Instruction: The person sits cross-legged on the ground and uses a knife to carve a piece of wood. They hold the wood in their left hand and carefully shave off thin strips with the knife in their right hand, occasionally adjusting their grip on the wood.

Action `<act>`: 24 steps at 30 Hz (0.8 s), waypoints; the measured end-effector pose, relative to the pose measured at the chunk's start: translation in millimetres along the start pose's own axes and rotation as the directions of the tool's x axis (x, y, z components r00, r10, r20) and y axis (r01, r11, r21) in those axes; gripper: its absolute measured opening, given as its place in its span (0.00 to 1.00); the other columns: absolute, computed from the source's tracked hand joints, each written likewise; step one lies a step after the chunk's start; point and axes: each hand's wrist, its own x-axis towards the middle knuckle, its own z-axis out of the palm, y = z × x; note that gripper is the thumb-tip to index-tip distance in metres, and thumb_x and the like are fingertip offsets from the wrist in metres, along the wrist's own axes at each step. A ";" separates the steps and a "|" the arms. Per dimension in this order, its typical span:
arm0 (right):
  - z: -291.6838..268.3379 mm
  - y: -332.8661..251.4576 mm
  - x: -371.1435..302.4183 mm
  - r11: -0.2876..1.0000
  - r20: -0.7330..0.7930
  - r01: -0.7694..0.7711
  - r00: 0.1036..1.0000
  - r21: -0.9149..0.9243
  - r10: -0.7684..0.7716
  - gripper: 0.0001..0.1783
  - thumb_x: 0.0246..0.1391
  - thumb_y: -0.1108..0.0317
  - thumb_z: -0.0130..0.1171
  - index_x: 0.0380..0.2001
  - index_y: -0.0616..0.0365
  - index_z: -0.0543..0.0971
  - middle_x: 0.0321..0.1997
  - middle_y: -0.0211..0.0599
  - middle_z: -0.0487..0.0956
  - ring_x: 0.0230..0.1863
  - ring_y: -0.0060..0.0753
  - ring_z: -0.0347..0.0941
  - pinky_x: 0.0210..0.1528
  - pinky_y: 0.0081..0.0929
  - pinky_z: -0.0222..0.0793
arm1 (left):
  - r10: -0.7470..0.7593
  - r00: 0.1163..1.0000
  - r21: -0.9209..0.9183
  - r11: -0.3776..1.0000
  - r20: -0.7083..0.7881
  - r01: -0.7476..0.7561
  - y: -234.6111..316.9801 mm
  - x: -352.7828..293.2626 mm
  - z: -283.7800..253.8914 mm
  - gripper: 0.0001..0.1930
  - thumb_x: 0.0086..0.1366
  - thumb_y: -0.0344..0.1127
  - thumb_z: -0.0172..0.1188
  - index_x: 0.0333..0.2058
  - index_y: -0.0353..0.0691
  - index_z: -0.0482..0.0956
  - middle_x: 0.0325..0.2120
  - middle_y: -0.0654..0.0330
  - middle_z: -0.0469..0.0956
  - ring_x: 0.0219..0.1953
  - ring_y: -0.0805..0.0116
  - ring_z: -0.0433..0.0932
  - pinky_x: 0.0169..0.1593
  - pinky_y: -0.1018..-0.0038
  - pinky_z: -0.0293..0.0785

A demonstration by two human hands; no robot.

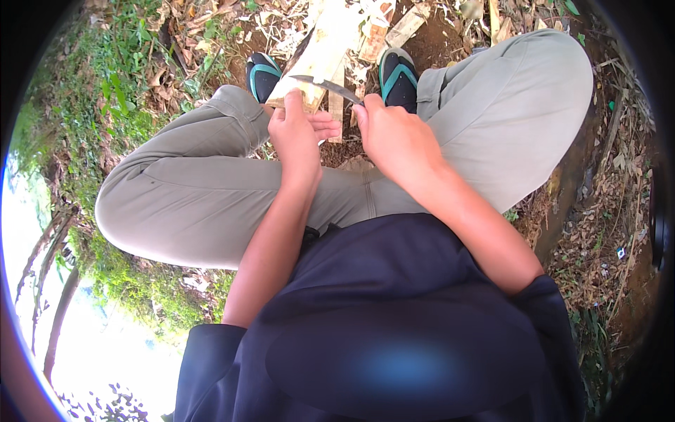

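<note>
A pale wooden plank (pixel 325 49) slants up between my feet, its near end toward me. My left hand (pixel 299 133) is at that near end, one digit laid along the wood and the other fingers stretched out to the right just below it. My right hand (pixel 399 137) is closed round the handle of a knife with a slim, slightly curved dark blade (pixel 337 88). The blade lies across the plank, its tip pointing left, beyond my left fingers. The knife's handle is hidden inside my right fist.
My feet wear dark flip-flops with teal straps, the left one (pixel 264 76) and the right one (pixel 398 76) flanking the plank. Wood offcuts (pixel 408 27) and pale shavings lie on the brown soil beyond. Green plants (pixel 119 91) and dry leaves spread to the left.
</note>
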 end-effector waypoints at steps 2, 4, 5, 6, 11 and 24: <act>5.1 -0.9 0.4 0.998 -0.022 0.038 0.999 0.054 -0.037 0.19 0.70 0.57 0.43 0.37 0.63 0.74 0.25 0.57 0.81 0.29 0.62 0.79 0.32 0.54 0.75 | 0.027 0.999 0.011 1.000 -0.035 -0.027 4.2 -4.3 -3.6 0.23 0.72 0.46 0.49 0.43 0.23 0.67 0.22 0.45 0.77 0.18 0.59 0.80 0.21 0.71 0.79; 3.8 -4.9 -1.7 0.994 -0.007 0.058 0.998 0.089 -0.057 0.19 0.70 0.57 0.43 0.37 0.63 0.74 0.26 0.58 0.80 0.31 0.64 0.79 0.35 0.57 0.73 | 0.066 0.996 0.008 0.998 -0.054 -0.065 8.3 -11.5 -9.1 0.23 0.72 0.46 0.49 0.42 0.23 0.68 0.22 0.45 0.77 0.18 0.59 0.80 0.22 0.71 0.79; 2.5 -5.3 -3.5 0.992 -0.006 0.076 0.997 0.101 -0.075 0.19 0.70 0.57 0.43 0.36 0.63 0.75 0.26 0.58 0.80 0.32 0.63 0.79 0.36 0.57 0.73 | 0.077 0.995 0.009 0.997 -0.062 -0.076 8.6 -14.6 -12.8 0.23 0.72 0.46 0.49 0.42 0.23 0.68 0.21 0.45 0.77 0.18 0.58 0.80 0.22 0.71 0.80; 1.5 -5.1 -4.7 0.989 -0.006 0.093 0.996 0.114 -0.093 0.20 0.70 0.57 0.43 0.36 0.63 0.75 0.27 0.58 0.81 0.32 0.63 0.79 0.36 0.57 0.73 | 0.096 0.994 0.017 0.995 -0.050 -0.096 9.9 -17.3 -15.3 0.23 0.72 0.45 0.49 0.42 0.22 0.70 0.22 0.44 0.78 0.19 0.58 0.80 0.22 0.70 0.80; -2.1 2.9 -10.3 0.992 0.012 0.063 0.998 0.112 -0.065 0.20 0.69 0.56 0.44 0.36 0.62 0.77 0.29 0.58 0.81 0.35 0.63 0.79 0.40 0.56 0.74 | -0.043 0.995 0.061 0.997 0.094 0.037 9.5 -22.9 -19.7 0.26 0.70 0.48 0.52 0.51 0.26 0.68 0.30 0.41 0.80 0.27 0.58 0.84 0.27 0.70 0.84; -1.3 7.5 -8.1 0.995 0.067 0.094 0.993 0.042 -0.096 0.18 0.69 0.56 0.43 0.41 0.60 0.75 0.30 0.58 0.81 0.36 0.64 0.79 0.40 0.57 0.73 | -0.122 0.986 -0.008 0.992 0.113 0.124 5.7 -21.2 -19.3 0.24 0.67 0.41 0.57 0.49 0.21 0.70 0.38 0.38 0.80 0.32 0.55 0.85 0.32 0.68 0.86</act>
